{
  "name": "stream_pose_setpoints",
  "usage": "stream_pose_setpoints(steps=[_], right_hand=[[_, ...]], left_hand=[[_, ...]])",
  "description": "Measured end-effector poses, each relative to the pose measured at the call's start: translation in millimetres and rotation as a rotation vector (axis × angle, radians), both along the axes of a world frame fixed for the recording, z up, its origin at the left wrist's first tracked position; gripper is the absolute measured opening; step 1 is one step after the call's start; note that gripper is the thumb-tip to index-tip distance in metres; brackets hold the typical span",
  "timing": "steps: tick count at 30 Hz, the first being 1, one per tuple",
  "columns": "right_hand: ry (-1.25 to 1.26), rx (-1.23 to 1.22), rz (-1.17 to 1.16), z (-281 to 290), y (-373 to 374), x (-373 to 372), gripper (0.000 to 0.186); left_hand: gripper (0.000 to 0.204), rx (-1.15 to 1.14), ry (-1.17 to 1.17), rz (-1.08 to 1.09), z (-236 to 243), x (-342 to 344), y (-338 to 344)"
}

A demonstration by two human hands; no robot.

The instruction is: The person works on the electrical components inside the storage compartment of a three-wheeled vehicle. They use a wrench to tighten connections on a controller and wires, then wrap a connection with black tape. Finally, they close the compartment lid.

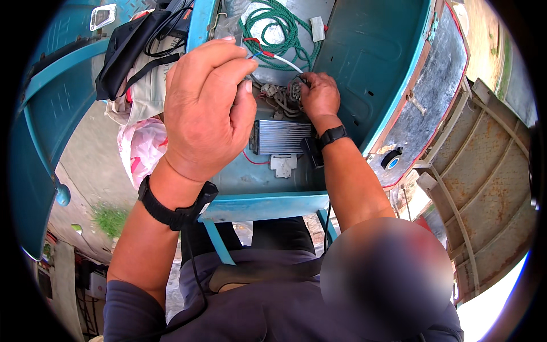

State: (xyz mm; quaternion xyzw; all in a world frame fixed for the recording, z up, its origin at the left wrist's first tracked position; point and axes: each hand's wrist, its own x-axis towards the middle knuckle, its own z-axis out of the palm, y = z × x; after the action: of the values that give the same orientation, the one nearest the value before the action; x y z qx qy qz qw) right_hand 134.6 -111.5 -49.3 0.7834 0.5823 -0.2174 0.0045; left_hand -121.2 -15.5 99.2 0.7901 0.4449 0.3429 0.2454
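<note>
My left hand (pixel 209 102) is raised with fingers curled beside the bared red and blue wire ends (pixel 256 53) of a white cable (pixel 288 62); what those fingers hold, if anything, is hidden. My right hand (pixel 318 94) grips the white cable where it meets a tangled bundle of grey wires (pixel 282 98). Below it lie a finned silver metal box (pixel 276 137), a pale connector block (pixel 283 165) and a small black box (pixel 311 153) in the teal metal compartment (pixel 285 202). A coiled green rope (pixel 273 23) lies at the compartment's far end.
Black bags (pixel 122 62) and a pink plastic bag (pixel 142 151) sit at the left, near a teal panel (pixel 43 171). An open lid (pixel 419 97) with a black tape roll (pixel 392 160) is on the right, beside a rusty metal structure (pixel 484 188).
</note>
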Motion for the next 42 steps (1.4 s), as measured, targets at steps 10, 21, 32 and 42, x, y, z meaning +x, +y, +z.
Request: stream_pose_setpoints(steps=[10,21,32,42], right_hand=[[-0.063,-0.078,-0.082,4.0,7.6,-7.3,0.016],[-0.058,-0.132,-0.057,1.4,12.3,-4.9,0.018],[0.028,-0.167,-0.127,-4.7,15.6,5.0,0.016],[0.119,-0.218,-0.144,-8.3,17.9,15.7,0.019]], left_hand=[[0.032,-0.018,-0.002,0.000,2.8,-0.4,-0.8],[0.032,-0.019,0.005,-0.001,3.6,-1.8,-1.2],[0.032,-0.005,0.010,-0.009,1.9,-2.6,-0.5],[0.032,-0.009,0.004,-0.010,0.9,-2.6,-0.1]])
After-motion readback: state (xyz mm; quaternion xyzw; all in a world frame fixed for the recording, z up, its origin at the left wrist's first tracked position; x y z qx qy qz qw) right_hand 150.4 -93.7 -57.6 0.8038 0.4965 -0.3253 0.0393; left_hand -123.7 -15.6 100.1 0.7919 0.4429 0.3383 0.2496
